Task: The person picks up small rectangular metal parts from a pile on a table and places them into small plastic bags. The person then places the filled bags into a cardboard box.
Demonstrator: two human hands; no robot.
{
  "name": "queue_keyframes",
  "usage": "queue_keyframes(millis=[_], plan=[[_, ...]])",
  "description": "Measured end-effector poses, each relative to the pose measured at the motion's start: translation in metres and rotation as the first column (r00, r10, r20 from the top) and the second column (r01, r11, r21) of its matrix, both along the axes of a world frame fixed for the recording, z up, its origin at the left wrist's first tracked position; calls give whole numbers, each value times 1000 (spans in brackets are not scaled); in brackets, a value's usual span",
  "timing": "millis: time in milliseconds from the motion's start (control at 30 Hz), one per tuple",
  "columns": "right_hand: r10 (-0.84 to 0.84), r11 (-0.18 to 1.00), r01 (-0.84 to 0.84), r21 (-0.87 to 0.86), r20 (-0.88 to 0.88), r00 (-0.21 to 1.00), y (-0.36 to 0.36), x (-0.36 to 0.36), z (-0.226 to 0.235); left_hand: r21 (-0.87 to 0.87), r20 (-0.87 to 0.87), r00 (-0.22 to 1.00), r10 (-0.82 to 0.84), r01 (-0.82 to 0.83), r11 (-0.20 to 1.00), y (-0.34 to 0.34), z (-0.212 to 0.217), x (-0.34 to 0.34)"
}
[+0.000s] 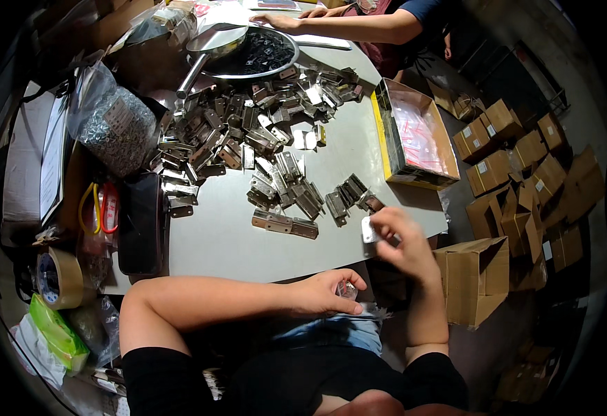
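Note:
My right hand (406,248) pinches a bright metal hinge (370,230) at the table's near right edge. Lower down, close to my body, my left hand (328,292) curls its fingers around a small clear plastic bag (347,289); what the bag holds is too small to tell. Just beyond my right hand lies a little group of metal hinges (348,196). Farther left, another cluster of hinges (286,184) adjoins a large loose heap of hinges (231,121), several with visible screw holes.
A yellow-and-black box (381,132) holds clear bags. A metal bowl (296,55) of black parts stands at the back, near a co-worker's arm (359,28). At left are a bag of screws (120,128), a black case (140,222) and tape (61,277). Cartons (473,277) crowd the right.

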State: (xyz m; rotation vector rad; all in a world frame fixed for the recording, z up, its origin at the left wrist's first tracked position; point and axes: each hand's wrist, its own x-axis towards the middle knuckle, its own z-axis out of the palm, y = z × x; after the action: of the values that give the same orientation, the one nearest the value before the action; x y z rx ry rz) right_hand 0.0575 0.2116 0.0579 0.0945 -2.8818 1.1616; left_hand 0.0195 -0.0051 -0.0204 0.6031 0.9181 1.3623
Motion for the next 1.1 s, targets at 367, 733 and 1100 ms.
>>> queue_keyframes(millis=[367, 733, 1100], plan=[[362, 870, -336, 361, -5, 932, 38, -68, 18, -6, -60, 998, -22, 21, 1000, 0, 4, -4], [176, 963, -147, -224, 115, 978, 38, -58, 25, -33, -49, 999, 8, -10, 999, -1, 7, -4], [261, 447, 345, -825, 489, 833, -10, 19, -9, 15, -180, 979, 92, -91, 996, 2, -4, 1]])
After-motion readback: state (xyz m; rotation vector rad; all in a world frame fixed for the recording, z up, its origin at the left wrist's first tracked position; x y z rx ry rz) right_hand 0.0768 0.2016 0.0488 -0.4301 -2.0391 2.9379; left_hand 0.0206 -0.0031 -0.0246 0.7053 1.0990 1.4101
